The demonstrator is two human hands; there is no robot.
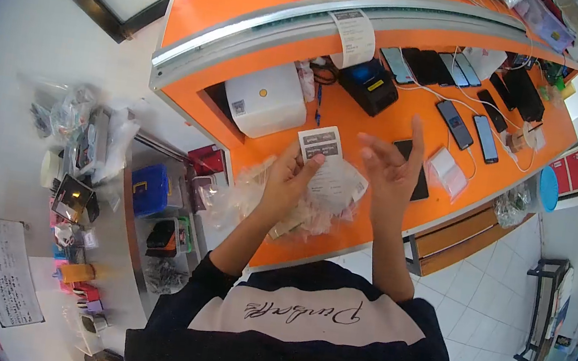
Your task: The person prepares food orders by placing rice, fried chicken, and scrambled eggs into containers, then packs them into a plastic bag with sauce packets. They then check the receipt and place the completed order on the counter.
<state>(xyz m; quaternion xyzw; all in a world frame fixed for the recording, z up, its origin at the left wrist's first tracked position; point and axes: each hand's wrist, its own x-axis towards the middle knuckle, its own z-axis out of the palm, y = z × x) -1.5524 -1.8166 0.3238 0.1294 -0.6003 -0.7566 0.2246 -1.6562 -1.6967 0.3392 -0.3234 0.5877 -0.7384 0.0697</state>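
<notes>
My left hand [290, 184] pinches a printed paper label [320, 143], white with dark printed bands, holding it up over the orange counter. Raised to the right of it is my right hand [394, 172], fingers apart, with nothing visible in it. A pile of clear plastic bags [324, 218] lies beneath and between both hands. Just behind my right hand a dark flat phone or tablet [417, 179] rests on the counter, partly covered by the fingers.
A white label printer [266, 101] and a black receipt printer [368, 87] stand at the counter's back. Several phones [455, 125] with white cables lie to the right. A small plastic packet [446, 170] sits near the front edge. Shelving with a blue box [149, 190] is at left.
</notes>
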